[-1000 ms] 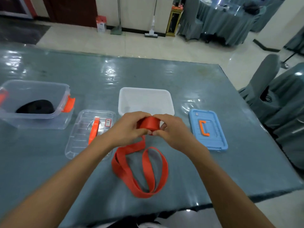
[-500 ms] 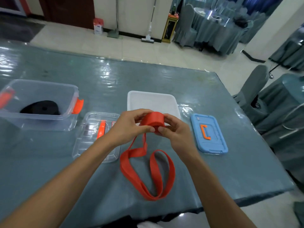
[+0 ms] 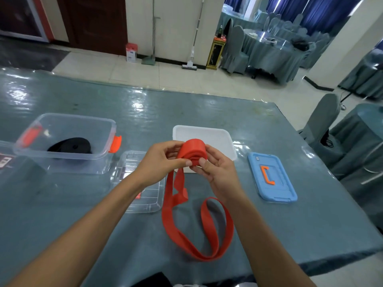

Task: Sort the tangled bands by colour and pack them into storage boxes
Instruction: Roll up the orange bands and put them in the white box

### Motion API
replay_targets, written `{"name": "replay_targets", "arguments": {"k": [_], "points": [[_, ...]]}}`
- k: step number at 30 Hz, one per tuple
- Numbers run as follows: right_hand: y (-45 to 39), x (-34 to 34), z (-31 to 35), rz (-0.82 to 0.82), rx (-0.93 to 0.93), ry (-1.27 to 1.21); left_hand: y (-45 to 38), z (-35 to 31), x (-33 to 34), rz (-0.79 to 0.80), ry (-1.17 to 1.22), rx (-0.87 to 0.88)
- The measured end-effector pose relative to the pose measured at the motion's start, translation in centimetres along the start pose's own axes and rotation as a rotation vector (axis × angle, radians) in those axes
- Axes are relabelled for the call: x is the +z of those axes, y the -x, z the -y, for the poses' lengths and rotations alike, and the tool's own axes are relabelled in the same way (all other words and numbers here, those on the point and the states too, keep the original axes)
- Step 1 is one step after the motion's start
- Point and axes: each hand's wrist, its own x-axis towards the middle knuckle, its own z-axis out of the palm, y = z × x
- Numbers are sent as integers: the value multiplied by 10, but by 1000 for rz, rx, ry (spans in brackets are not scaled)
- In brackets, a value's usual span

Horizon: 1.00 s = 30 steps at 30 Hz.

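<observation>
Head view: at centre, the left hand (image 3: pixel 160 162) and right hand (image 3: pixel 215 168) pinch a partly rolled flat red rubber band (image 3: pixel 191 153) between curled fingers and thumbs; its loose loops trail toward 6 o'clock onto the grey-blue bench (image 3: pixel 310 224). At 9 o'clock, a coiled black band (image 3: pixel 71 145) lies inside a clear plastic storage box (image 3: pixel 62 162).

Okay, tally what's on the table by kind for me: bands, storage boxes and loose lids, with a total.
Bands: 2, the red rubber band being rolled up in both hands and the coiled black band.
Storage boxes: 2, the clear plastic box with orange latches holding the black band, and the white plastic box.
Loose lids: 2, the clear plastic lid and the blue plastic lid with an orange handle.
Total: 6
</observation>
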Motion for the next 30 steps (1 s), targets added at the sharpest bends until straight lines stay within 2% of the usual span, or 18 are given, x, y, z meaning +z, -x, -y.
{"name": "replay_targets", "arguments": {"k": [4, 6, 7, 11, 13, 16, 18, 25, 30], "points": [[0, 5, -6, 31, 44, -14, 3, 2, -6, -5, -46, 0], [-2, 4, -6, 40, 53, 68, 3, 2, -9, -20, -84, 7], [-3, 2, -5, 37, 35, 185, 3, 1, -11, -10, -118, 14], [-12, -8, 11, 33, -82, 907, -1, 4, -17, 108, -335, 36], [-16, -9, 20, 107, -82, 1096, -5, 8, -17, 170, -467, 44], [-22, -8, 25, 251, -78, 1233, -10, 12, -13, 200, -555, 67], [-25, -8, 26, 246, -99, 1209, -12, 14, -10, 179, -512, 76], [-32, -19, 19, 132, -65, 864, -9, 19, -9, 22, -285, 90], [-25, -16, 10, 86, -7, 484, -7, 20, -10, 1, -183, 48]]}}
